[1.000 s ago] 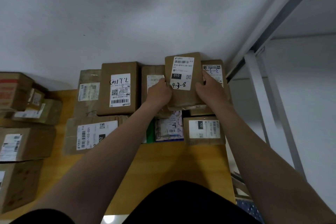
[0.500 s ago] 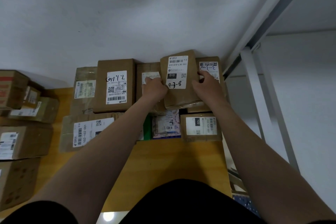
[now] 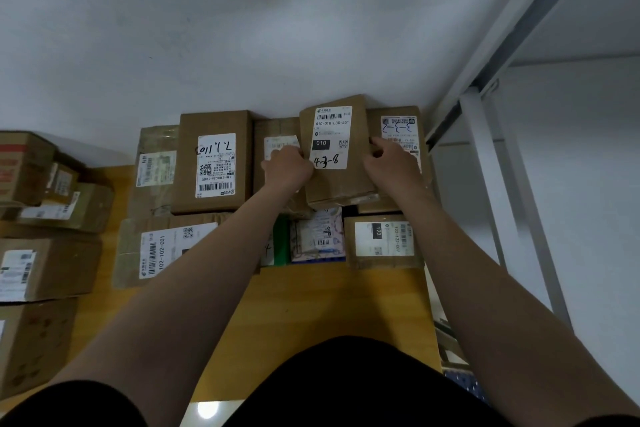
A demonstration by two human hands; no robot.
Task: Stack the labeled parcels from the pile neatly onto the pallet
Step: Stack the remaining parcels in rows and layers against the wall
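Head: both hands (image 3: 287, 168) closed around parcel (image 3: 337, 149)

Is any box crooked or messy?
Yes. The box marked 4-3-8, gripped by the left hand and right hand, lies twisted: its top edge slants more than that of the box marked 3-3-2 beside it.

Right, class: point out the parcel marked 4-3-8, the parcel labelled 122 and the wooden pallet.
parcel marked 4-3-8 (image 3: 341, 184): head view, cardboard below its label.
parcel labelled 122 (image 3: 384, 239): head view, its white label.
wooden pallet (image 3: 329, 298): head view, bare top.
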